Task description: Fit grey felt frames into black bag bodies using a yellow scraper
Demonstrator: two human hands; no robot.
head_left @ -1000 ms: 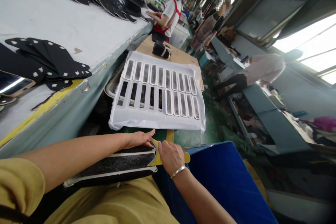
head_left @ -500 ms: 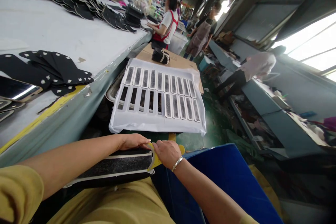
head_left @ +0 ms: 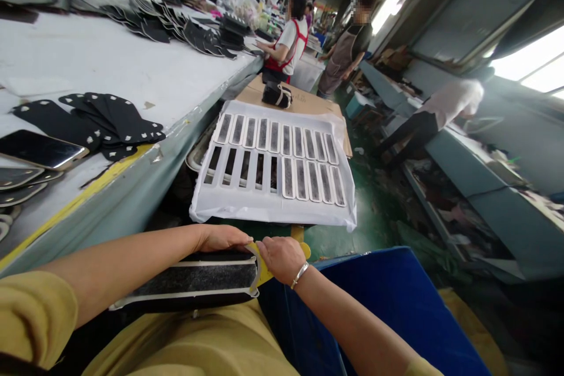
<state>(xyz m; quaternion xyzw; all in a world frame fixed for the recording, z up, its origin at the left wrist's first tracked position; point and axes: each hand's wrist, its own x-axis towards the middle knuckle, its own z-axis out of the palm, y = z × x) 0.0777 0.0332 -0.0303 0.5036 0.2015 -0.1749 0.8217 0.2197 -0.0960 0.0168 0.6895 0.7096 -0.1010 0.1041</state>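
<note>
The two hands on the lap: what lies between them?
In the head view, a yellow tool lies between left hand and right hand, at the grey strip's end.

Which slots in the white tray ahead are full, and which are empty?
Partly full: the white tray has the far row and near right slots holding grey strips; near left slots gape dark.

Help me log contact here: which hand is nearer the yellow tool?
Right. The right hand lies on the yellow tool, covering most of it. The left hand rests just beside it on the grey strip.
</note>
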